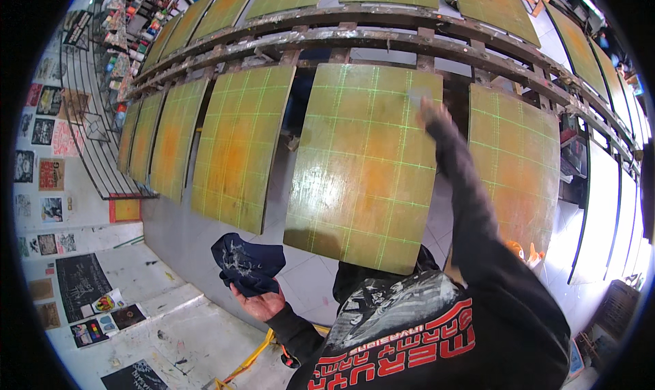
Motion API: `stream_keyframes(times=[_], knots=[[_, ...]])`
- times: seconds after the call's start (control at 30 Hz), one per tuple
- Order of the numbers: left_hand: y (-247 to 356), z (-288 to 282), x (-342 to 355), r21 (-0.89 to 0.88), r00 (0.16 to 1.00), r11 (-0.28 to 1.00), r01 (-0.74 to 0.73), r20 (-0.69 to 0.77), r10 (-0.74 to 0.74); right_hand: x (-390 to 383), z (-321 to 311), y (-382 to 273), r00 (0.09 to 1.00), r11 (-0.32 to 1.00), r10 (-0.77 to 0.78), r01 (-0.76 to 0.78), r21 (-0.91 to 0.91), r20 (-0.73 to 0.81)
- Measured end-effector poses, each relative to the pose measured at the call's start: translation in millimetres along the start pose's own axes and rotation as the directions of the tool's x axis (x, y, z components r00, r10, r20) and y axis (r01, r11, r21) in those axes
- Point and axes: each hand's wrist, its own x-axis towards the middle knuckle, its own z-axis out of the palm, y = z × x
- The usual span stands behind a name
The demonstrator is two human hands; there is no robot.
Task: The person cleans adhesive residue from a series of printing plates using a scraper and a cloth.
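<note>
Navy cloth (pixel 247 262) gripped in L hand (pixel 263 303), 7 o'clock of mid-view green board (pixel 365 165); R hand (pixel 432 114) blurred at board's 1 o'clock, can't tell grip. Prob. surface-work step; next move needs even contact.

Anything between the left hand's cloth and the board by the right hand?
Nothing visible: only a gap, with floor below, separates the cloth in the left hand from the board by the right hand.

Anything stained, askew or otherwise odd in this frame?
The board near the right hand has a blotchy orange patch, uneven against its olive surface, perhaps staining. The dark cloth in the left hand carries pale marks, possibly smears or print.
</note>
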Motion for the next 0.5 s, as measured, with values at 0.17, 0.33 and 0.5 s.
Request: stream_keyframes(times=[0.17,0.33,0.5], knots=[[13.5,-12.3,-13.4,-0.128,0.978,0.992,-0.014,0.204,0.040,75.1,-88.9,-52.9,0.982,0.968,-0.054,0.008,-0.249,-0.179],[10.3,-18.2,-28.0,-0.132,0.990,0.990,-0.056,0.124,0.072,-32.1,-97.8,-88.6,0.871,0.617,-0.356,0.492,0.614,-0.339],[-28.1,-40.9,-32.0,-0.118,0.998,0.993,-0.013,0.054,0.019,-249.8,-85.2,-146.2,0.535,0.158,-0.659,-0.588,0.793,0.529]])
